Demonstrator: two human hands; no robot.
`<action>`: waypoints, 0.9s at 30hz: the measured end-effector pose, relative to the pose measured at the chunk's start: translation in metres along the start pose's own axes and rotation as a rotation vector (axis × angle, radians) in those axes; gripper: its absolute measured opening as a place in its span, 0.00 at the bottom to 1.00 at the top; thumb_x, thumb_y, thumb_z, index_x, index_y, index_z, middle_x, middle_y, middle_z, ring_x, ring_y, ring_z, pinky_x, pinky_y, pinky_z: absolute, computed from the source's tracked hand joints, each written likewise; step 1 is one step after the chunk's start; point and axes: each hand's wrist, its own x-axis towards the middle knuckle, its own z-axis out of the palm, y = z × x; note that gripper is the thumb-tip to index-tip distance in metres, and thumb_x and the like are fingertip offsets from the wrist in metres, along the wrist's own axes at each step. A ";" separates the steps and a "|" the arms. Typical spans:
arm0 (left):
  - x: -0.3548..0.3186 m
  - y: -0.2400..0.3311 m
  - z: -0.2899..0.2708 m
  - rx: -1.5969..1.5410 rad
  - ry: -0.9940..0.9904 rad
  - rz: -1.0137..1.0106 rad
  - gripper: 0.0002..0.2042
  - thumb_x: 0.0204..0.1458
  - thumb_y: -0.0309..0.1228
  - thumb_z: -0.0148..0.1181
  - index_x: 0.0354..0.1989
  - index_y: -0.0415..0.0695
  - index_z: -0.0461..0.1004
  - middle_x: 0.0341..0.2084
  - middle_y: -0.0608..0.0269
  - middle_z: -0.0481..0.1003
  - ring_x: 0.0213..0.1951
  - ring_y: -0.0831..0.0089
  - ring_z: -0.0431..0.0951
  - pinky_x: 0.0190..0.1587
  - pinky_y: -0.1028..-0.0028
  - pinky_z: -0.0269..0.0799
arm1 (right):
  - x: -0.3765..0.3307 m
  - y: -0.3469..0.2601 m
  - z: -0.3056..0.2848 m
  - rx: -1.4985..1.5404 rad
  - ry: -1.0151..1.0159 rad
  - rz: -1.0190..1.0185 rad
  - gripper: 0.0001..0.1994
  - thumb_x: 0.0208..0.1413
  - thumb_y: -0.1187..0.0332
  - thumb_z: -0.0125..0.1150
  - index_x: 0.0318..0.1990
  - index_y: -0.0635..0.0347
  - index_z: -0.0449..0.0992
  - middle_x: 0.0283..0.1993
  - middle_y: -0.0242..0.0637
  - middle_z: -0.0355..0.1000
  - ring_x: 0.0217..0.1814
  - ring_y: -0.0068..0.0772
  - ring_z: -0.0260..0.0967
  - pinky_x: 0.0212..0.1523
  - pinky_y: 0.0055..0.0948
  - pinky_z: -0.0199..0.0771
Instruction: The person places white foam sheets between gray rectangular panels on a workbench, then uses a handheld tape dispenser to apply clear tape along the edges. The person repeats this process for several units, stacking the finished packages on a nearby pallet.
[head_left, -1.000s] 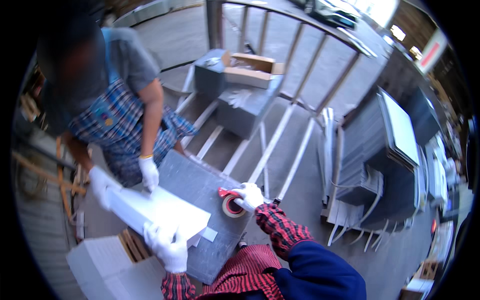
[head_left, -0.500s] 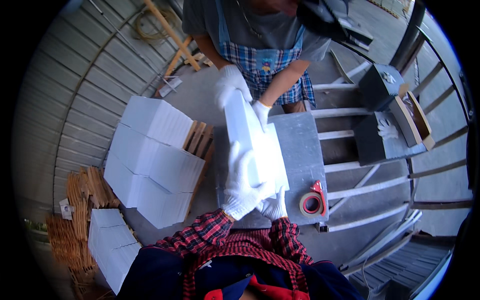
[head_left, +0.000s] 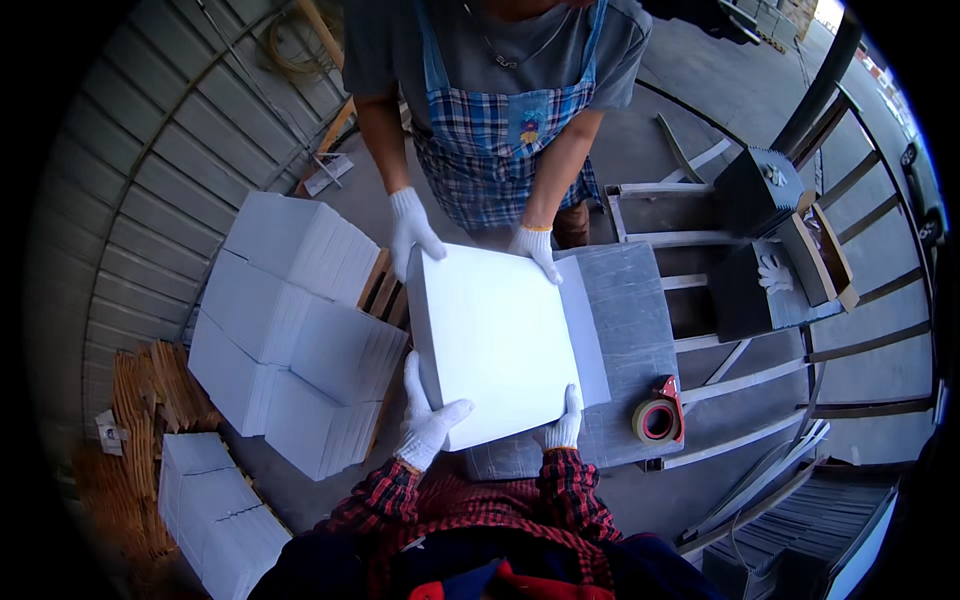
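— Two gloved hands grip it? 
— Yes: left hand (head_left: 428,420) clamped on the white box (head_left: 495,340) at its near-left corner, right hand (head_left: 566,424) pinching the near edge. 
— Where's it lying? 
— Flat on the grey table (head_left: 640,330); a co-worker's gloved hands (head_left: 412,228) hold the far side, tape dispenser (head_left: 660,415) just right.

A large flat white cardboard box (head_left: 495,345) lies on the grey bench (head_left: 630,330). The white-gloved left hand (head_left: 428,420) and right hand (head_left: 565,425) grip its near edge; a co-worker's gloved hands (head_left: 412,230) hold the far edge. A red tape dispenser (head_left: 658,418) sits right, stacked white boxes (head_left: 290,340) left.
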 end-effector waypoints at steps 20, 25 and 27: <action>0.046 -0.133 0.022 -0.160 -0.957 -0.854 0.29 0.61 0.57 0.50 0.55 0.41 0.70 0.44 0.56 0.76 0.43 0.67 0.77 0.42 0.62 0.75 | -0.191 0.082 0.115 -1.056 0.788 -1.323 0.33 0.59 0.77 0.58 0.70 0.56 0.51 0.62 0.40 0.64 0.60 0.34 0.66 0.61 0.32 0.68; 0.094 -0.129 0.014 0.895 -1.326 0.863 0.22 0.65 0.46 0.45 0.55 0.40 0.71 0.38 0.66 0.79 0.41 0.61 0.80 0.42 0.61 0.74 | -0.183 0.086 0.119 -1.008 0.609 -1.258 0.30 0.58 0.72 0.61 0.67 0.58 0.55 0.56 0.40 0.66 0.55 0.34 0.68 0.56 0.34 0.69; 0.098 -0.113 0.011 0.758 -1.185 0.404 0.19 0.62 0.41 0.52 0.54 0.40 0.71 0.34 0.67 0.78 0.36 0.68 0.79 0.37 0.67 0.74 | -0.185 0.075 0.121 -1.002 0.557 -1.215 0.29 0.57 0.70 0.62 0.65 0.58 0.57 0.54 0.39 0.67 0.53 0.34 0.68 0.54 0.35 0.70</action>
